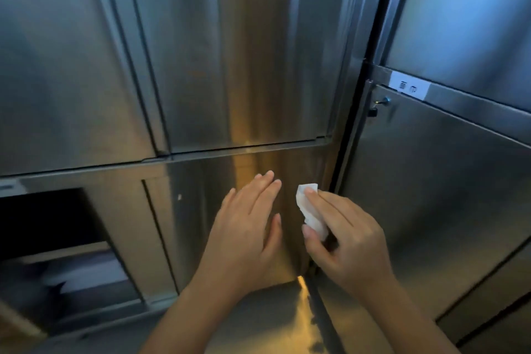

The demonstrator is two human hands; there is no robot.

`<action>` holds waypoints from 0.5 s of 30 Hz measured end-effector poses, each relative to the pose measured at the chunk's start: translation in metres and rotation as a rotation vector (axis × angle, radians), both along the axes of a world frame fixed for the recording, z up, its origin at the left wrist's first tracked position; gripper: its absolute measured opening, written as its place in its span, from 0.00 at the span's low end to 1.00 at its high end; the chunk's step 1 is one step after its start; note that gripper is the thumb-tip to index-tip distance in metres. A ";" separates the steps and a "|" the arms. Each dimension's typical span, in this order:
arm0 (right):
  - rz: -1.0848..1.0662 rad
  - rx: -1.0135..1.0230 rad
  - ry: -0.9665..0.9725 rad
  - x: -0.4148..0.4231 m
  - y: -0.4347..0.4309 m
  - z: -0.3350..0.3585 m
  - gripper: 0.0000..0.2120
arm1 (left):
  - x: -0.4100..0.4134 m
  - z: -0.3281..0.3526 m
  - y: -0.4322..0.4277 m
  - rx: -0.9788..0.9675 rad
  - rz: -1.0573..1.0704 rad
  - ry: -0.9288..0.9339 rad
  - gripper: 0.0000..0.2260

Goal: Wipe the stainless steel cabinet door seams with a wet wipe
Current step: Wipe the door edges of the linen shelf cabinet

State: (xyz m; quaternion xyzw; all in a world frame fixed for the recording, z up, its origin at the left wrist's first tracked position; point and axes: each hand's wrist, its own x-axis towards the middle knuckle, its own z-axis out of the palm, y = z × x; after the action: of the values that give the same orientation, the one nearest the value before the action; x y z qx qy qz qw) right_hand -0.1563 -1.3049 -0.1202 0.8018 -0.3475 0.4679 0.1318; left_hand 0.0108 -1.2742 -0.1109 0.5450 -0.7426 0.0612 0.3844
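Head view, near to far.

- Left grip [247,227]: fingers straight and together, palm facing the lower cabinet door [198,210], holding nothing. Can't tell whether it touches the steel or sits just off it.
- Right grip [349,241]: just beside the left one. Thumb and forefinger are pinched on a folded white wet wipe [313,220], the other fingers curled behind it.
- Wipe location: in the right grip, with its top end sticking out past the fingertip. It is in front of the lower door's right edge, just left of the dark vertical seam [340,149] between the two cabinets. Contact with the metal isn't clear from this angle.
- Lower left: dark open compartment [48,221] with pale, blurred contents in its lower part.
- Above the hands: horizontal seam [244,150] splitting the lower door from the upper doors [230,52]. A warm yellow reflection runs down the steel here.
- Right of the vertical seam: second cabinet door [431,181], with a keyed lock [384,101] near its top left corner and a white label [409,85] on the strip above it. Label print is too small to read.
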 end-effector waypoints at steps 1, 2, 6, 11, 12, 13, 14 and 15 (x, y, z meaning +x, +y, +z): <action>0.040 -0.002 0.004 0.016 0.003 0.001 0.19 | 0.014 0.001 0.011 -0.006 0.061 -0.014 0.19; 0.076 -0.006 0.008 0.034 0.006 0.001 0.19 | 0.029 0.002 0.023 -0.009 0.121 -0.025 0.19; 0.180 -0.005 0.034 0.104 0.025 0.001 0.20 | 0.087 0.003 0.071 -0.020 0.312 -0.054 0.19; 0.315 0.010 0.051 0.209 0.075 -0.009 0.23 | 0.174 -0.005 0.146 -0.002 0.491 -0.047 0.19; 0.345 0.007 0.052 0.231 0.089 -0.011 0.25 | 0.193 -0.007 0.164 0.004 0.522 -0.048 0.19; 0.375 0.003 0.054 0.253 0.103 -0.013 0.26 | 0.212 -0.009 0.181 0.009 0.552 -0.050 0.19; 0.404 0.006 0.058 0.275 0.118 -0.015 0.26 | 0.233 -0.010 0.200 0.015 0.582 -0.050 0.19; 0.425 0.018 0.066 0.297 0.133 -0.016 0.25 | 0.252 -0.011 0.218 0.021 0.608 -0.044 0.19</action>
State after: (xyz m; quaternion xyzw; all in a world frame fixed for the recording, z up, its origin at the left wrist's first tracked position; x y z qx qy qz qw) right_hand 0.1406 -1.1724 -0.1363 0.8730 -0.1702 0.4558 0.0344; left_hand 0.2624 -1.0560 -0.1221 0.7446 -0.5544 0.1774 0.3267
